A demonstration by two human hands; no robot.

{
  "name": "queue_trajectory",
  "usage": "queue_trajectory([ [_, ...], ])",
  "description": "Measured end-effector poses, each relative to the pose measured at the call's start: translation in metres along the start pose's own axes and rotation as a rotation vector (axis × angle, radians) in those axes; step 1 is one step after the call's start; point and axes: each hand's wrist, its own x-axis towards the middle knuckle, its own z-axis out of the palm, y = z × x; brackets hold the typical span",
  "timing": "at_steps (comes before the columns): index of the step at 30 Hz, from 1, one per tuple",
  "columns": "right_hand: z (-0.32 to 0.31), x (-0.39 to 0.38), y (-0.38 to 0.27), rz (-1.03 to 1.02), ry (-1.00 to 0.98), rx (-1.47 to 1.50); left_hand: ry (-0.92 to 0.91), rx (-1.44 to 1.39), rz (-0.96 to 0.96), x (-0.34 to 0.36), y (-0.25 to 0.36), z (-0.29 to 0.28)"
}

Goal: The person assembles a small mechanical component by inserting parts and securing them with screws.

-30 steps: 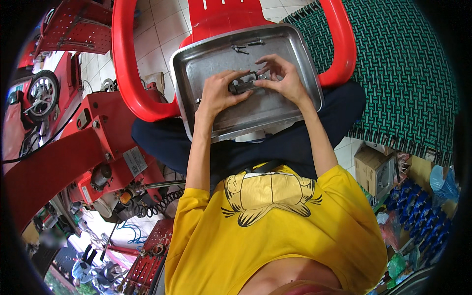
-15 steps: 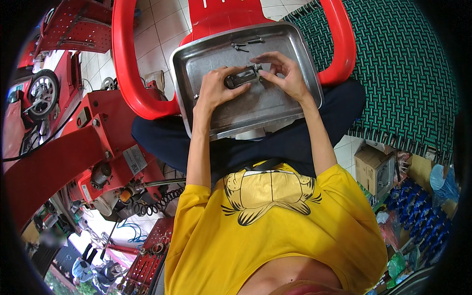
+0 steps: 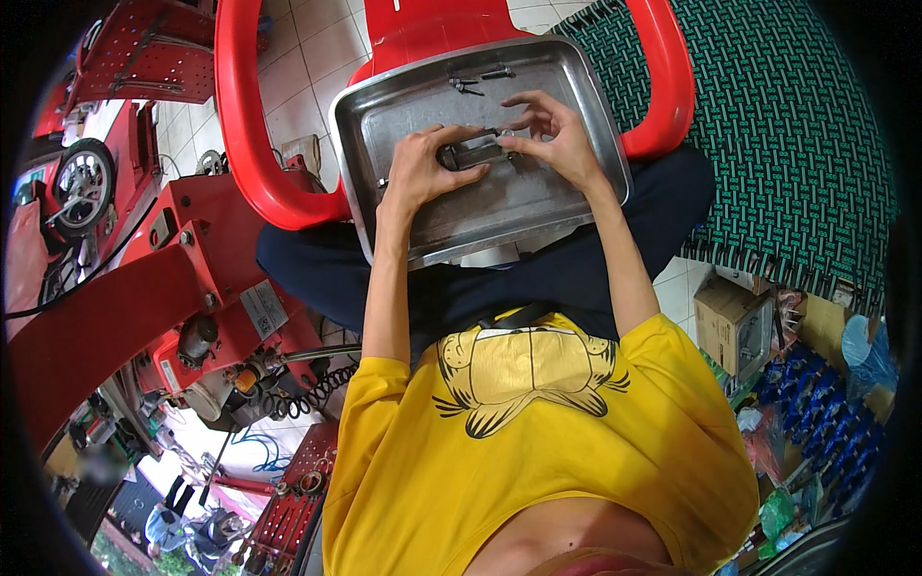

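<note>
A dark, oblong metal part (image 3: 473,152), perhaps a brake caliper, is held just above a shallow steel tray (image 3: 451,226). My left hand (image 3: 421,171) grips its left end, with the fingers along the far side and the thumb along the near side. At the part's right end, my right hand (image 3: 559,144) pinches a small light-coloured piece between the thumb and a bent finger, while its index finger is raised clear. Whether that piece is joined to the part I cannot tell. Several dark bolts (image 3: 467,86) lie near the tray's far edge.
The tray rests on a red plastic chair (image 3: 437,34), between its armrests, by my knees. Red workshop machinery (image 3: 230,259) stands close on the left, with a wheel (image 3: 84,187) beyond it. At right are a green patterned covering (image 3: 759,125) and a cardboard box (image 3: 725,322).
My right fingers have spread and lifted a little at the part's right end. The left hand keeps its grip, and the bolts stay where they were.
</note>
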Motion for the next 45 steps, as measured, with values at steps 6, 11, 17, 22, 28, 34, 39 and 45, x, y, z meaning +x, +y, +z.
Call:
queue_trajectory([
  [6, 0.000, 0.001, -0.002, -0.086, 0.005, 0.073, -0.041, -0.012, -0.054, 0.001, 0.005, -0.004],
  [11, 0.000, -0.001, 0.000, -0.081, -0.021, -0.035, -0.009, -0.015, -0.015, -0.001, 0.000, 0.000],
  [17, 0.002, 0.000, -0.001, -0.088, -0.022, 0.157, 0.009, -0.037, 0.018, 0.000, 0.001, -0.001],
  [22, -0.001, -0.003, 0.001, -0.080, 0.012, -0.076, -0.021, -0.037, -0.022, 0.001, 0.004, -0.002],
  [28, 0.000, 0.000, 0.001, -0.079, -0.053, 0.145, -0.017, -0.037, -0.022, -0.001, 0.003, -0.002],
  [34, 0.001, 0.000, 0.003, -0.121, -0.003, 0.270, -0.012, -0.027, -0.015, 0.001, 0.001, -0.002],
  [39, 0.000, 0.000, 0.007, -0.048, 0.002, 0.033, -0.001, -0.028, -0.011, -0.002, 0.002, -0.002],
  [45, 0.002, 0.003, 0.012, -0.108, 0.022, 0.203, -0.004, -0.025, -0.014, 0.000, 0.003, -0.002],
])
